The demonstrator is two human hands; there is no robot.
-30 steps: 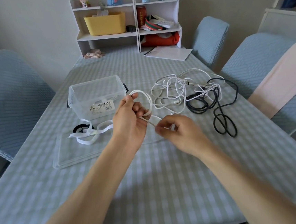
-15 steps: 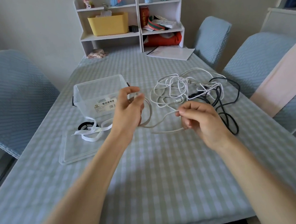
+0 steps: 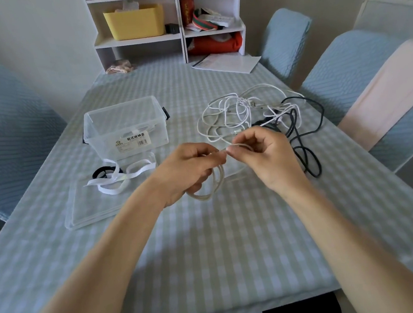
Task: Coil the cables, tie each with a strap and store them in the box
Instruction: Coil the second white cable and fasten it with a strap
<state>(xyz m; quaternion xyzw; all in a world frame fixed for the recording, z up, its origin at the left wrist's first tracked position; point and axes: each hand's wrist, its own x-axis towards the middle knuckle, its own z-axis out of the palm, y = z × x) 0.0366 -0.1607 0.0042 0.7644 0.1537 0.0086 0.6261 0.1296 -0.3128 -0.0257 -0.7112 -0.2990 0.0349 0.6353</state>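
Hands coil a white cable above the surface.
The left hand (image 3: 191,168) grips the white cable (image 3: 209,183) loops; the right hand (image 3: 263,156) pinches its free strand beside the box (image 3: 124,129).

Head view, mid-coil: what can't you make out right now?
- White cable: the part inside the left hand is hidden by its curled fingers, so the loop count is unclear.
- Right hand: its grip point is covered by the thumb.
- Cable pile: too tangled to count.
- Box label: print too small.
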